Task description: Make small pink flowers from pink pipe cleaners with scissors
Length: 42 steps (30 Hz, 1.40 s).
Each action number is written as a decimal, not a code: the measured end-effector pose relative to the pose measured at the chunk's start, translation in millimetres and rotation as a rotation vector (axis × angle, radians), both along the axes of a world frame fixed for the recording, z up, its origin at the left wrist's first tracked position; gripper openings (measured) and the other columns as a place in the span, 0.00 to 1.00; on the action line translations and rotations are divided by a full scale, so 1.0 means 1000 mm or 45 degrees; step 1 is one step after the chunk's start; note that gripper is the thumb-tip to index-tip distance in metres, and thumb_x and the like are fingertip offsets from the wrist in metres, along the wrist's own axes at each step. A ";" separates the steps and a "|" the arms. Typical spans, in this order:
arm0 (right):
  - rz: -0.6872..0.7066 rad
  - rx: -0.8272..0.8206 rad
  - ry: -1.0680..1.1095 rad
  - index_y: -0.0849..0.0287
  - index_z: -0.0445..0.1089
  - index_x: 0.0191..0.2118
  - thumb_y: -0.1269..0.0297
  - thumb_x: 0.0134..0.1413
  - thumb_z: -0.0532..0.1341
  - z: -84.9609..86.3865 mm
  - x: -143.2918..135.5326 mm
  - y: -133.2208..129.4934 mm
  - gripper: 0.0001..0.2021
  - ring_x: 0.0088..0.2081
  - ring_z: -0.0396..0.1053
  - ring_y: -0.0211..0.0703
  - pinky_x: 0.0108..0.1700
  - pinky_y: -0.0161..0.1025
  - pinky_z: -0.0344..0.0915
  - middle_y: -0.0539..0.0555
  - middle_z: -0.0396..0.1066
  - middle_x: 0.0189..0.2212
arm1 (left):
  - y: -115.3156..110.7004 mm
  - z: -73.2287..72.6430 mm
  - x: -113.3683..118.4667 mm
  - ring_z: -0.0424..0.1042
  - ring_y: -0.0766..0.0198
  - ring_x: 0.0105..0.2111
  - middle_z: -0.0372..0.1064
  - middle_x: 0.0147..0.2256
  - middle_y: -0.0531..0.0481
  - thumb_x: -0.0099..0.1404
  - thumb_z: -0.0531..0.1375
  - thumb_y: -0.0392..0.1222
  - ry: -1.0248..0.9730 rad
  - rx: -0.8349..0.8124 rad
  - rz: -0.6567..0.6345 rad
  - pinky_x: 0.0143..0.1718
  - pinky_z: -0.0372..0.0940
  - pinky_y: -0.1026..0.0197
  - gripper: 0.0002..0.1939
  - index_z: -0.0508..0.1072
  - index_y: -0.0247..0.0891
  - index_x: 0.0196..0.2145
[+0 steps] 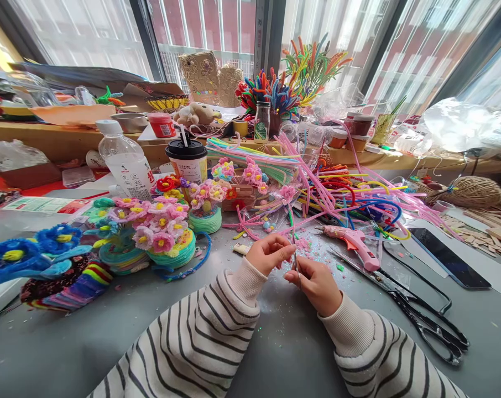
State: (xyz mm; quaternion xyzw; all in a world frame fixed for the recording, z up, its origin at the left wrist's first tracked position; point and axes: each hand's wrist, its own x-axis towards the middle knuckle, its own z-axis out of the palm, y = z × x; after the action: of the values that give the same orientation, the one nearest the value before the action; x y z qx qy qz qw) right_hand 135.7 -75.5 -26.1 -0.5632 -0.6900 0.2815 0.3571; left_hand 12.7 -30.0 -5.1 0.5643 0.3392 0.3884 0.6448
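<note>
My left hand [272, 255] is closed in a pinch, its thumb and forefinger together at a thin silvery metal tool. What else may be between those fingertips is too small to make out. Just to the right, my right hand [316, 281] is curled with its fingers around the lower part of the thin metal tool [296, 258], whose exact kind is unclear. Beyond my fingertips a green fuzzy stem [291, 216] stands below a pink pipe-cleaner flower [288, 193]. Glittery scraps [303, 244] lie on the grey table [283, 354] around both hands.
On the right lie a pink glue gun [356, 246], large black-handled scissors [424, 320] and a phone [449, 258]. Pipe-cleaner flower pots [171, 251], a bottle [124, 163] and a lidded cup [187, 160] stand left. Loose pipe cleaners [337, 193] pile up behind.
</note>
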 end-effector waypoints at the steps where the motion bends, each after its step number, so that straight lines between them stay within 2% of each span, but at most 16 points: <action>1: 0.018 0.001 0.017 0.60 0.52 0.15 0.42 0.40 0.47 0.000 0.000 0.000 0.24 0.17 0.46 0.32 0.20 0.31 0.47 0.46 0.48 0.12 | 0.000 0.000 0.000 0.55 0.76 0.15 0.57 0.15 0.58 0.45 0.58 0.44 -0.001 0.001 0.001 0.16 0.50 0.70 0.12 0.61 0.34 0.21; 7: 0.185 0.043 0.139 0.62 0.59 0.19 0.39 0.41 0.41 -0.001 -0.001 -0.001 0.28 0.18 0.52 0.34 0.21 0.31 0.51 0.48 0.55 0.14 | -0.003 0.006 0.001 0.54 0.77 0.14 0.57 0.14 0.58 0.44 0.59 0.44 -0.001 -0.025 -0.064 0.15 0.49 0.70 0.12 0.61 0.33 0.20; 17: 0.046 0.015 0.045 0.60 0.57 0.15 0.40 0.40 0.44 0.000 -0.001 0.001 0.26 0.18 0.54 0.34 0.21 0.31 0.52 0.49 0.57 0.13 | -0.002 0.003 0.000 0.55 0.76 0.15 0.57 0.14 0.58 0.44 0.59 0.45 -0.005 -0.010 -0.026 0.16 0.51 0.70 0.12 0.61 0.34 0.20; 27: 0.182 0.042 0.066 0.62 0.58 0.17 0.39 0.42 0.39 -0.001 -0.001 -0.002 0.29 0.18 0.54 0.33 0.22 0.31 0.53 0.49 0.58 0.15 | -0.002 0.003 0.000 0.54 0.77 0.15 0.56 0.15 0.58 0.44 0.58 0.47 -0.012 0.006 0.020 0.16 0.51 0.70 0.13 0.61 0.34 0.21; 34: 0.091 0.006 -0.018 0.61 0.57 0.15 0.38 0.40 0.41 0.000 -0.002 -0.001 0.28 0.16 0.50 0.32 0.19 0.31 0.49 0.47 0.53 0.11 | -0.001 0.001 0.000 0.54 0.77 0.15 0.55 0.15 0.59 0.45 0.57 0.47 -0.002 0.027 0.034 0.16 0.50 0.70 0.13 0.60 0.35 0.22; 42: 0.051 -0.003 -0.007 0.60 0.54 0.13 0.45 0.42 0.47 0.001 -0.002 -0.001 0.23 0.16 0.52 0.32 0.19 0.30 0.51 0.48 0.57 0.11 | 0.000 0.000 0.001 0.53 0.77 0.15 0.55 0.15 0.59 0.47 0.57 0.45 -0.006 0.038 0.038 0.16 0.50 0.71 0.11 0.60 0.35 0.21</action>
State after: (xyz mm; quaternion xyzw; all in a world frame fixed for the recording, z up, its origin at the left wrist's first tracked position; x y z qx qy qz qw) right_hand 134.2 -76.7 -25.3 -0.5504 -0.7019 0.2879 0.3486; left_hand 13.3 -30.3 -4.9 0.5677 0.3403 0.4044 0.6312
